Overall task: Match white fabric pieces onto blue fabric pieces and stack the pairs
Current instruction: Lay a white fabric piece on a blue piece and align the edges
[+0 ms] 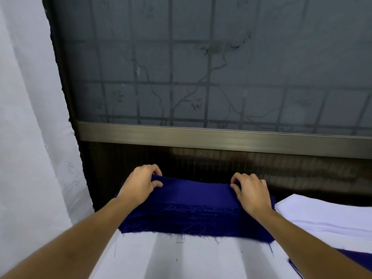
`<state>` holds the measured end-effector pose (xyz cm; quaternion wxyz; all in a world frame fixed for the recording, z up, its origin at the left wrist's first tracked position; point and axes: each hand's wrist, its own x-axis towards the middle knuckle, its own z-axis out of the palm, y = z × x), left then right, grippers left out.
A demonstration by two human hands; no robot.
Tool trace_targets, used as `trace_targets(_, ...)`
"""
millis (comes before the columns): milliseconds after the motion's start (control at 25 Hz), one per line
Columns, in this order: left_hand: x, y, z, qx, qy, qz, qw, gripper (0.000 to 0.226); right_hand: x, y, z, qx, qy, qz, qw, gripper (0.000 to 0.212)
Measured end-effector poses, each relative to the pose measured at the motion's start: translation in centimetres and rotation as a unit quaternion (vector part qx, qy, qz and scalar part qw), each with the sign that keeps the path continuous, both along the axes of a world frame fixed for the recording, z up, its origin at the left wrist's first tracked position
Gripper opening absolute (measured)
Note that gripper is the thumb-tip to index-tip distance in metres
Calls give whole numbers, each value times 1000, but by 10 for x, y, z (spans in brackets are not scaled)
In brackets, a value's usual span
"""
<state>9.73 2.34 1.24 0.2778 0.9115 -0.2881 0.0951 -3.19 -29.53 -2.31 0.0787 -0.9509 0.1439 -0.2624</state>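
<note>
A thick stack of dark blue fabric pieces (193,210) lies on a white-covered table (181,260), its frayed edges facing me. My left hand (141,184) pinches the top blue piece at its far left corner. At the far right corner my right hand (251,191) pinches the same top piece. A stack of white fabric pieces (326,220) sits to the right of the blue stack. Below it, at the right edge, part of another blue piece (350,256) shows.
Behind the table runs a dark wall panel (221,160) with a metal window frame (201,137) and frosted glass above. A white curtain or cloth (30,137) hangs at the left. Loose blue threads lie on the white table cover near me.
</note>
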Motion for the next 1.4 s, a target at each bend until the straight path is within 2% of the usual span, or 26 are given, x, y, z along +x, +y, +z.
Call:
trace_targets(160, -1, 3, 2, 38, -40, 11, 998, 11, 3, 5, -2, -20, 24, 6, 1000, 27)
trace_targets(320, -2, 4, 2, 103, -84, 18, 991, 18, 7, 16, -3, -23, 31, 36, 999, 29)
trace_targets(440, -5, 3, -2, 143, -167, 43, 975, 28, 10, 26, -2, -29, 32, 58, 997, 29)
trace_targets(520, -5, 3, -2, 114, -204, 50, 971, 26, 11, 31, -3, -28, 35, 72, 996, 30)
trace_targets(600, -4, 4, 0, 85, -203, 31, 975, 16, 11, 34, -4, -26, 40, 80, 996, 30)
trace_targets(680, -3, 7, 1, 105, -195, -6, 975, 6, 12, 35, -4, -23, 44, 84, 995, 32)
trace_targets(800, -8, 10, 2, 125, -162, -50, 978, 21, 14, 40, -2, -23, 37, 103, 994, 36)
trace_targets(1000, -19, 13, 5, 146, -164, -97, 971, 7, 26, 77, 3, -29, 3, 181, 983, 46)
trace_targets(1080, -23, 13, 10, 141, -170, -105, 970, 4, 35, 96, 6, -24, -9, 204, 979, 43)
trace_targets(1200, -31, 16, 19, 107, -189, -85, 972, 14, 42, 109, 12, -30, -28, 201, 979, 29)
trace_targets(1400, -37, 24, 41, 18, -200, 11, 980, 20, 28, 81, 25, -9, -21, 159, 987, 24)
